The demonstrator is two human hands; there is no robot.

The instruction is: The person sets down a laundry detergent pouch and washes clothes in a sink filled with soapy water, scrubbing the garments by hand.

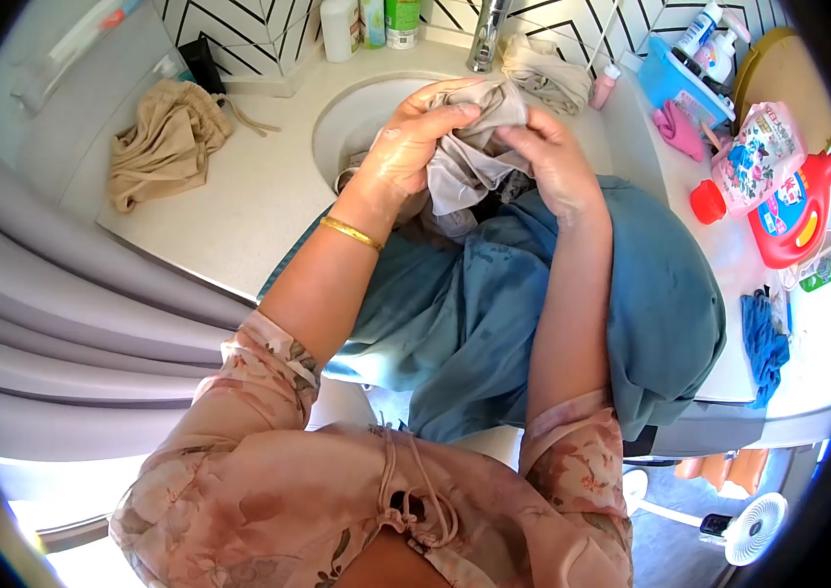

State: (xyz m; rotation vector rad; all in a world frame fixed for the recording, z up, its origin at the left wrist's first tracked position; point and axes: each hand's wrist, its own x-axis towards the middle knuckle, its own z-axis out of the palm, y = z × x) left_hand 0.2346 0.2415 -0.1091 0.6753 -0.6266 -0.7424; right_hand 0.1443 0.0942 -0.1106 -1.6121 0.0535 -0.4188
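Over the washbasin (337, 113), both my hands grip a damp beige-grey garment (479, 147) with a whitish lining hanging down. My left hand (406, 137), wet and soapy-looking, has its fingers closed around the cloth's left side. On the other side my right hand (553, 162) pinches the same cloth, slightly blurred. Below them a large blue-teal cloth (494, 284), with dark wet patches, spills from the basin over the counter's front edge. More bunched fabric lies in the basin, mostly hidden by the hands and cloth.
Beige trousers (171, 137) lie on the counter at left; another beige cloth (545, 73) sits by the faucet (487, 39). At right are a blue basket (680, 83), a red detergent bottle (793, 216) and a floral refill pouch (758, 162). A fan (757, 529) stands below.
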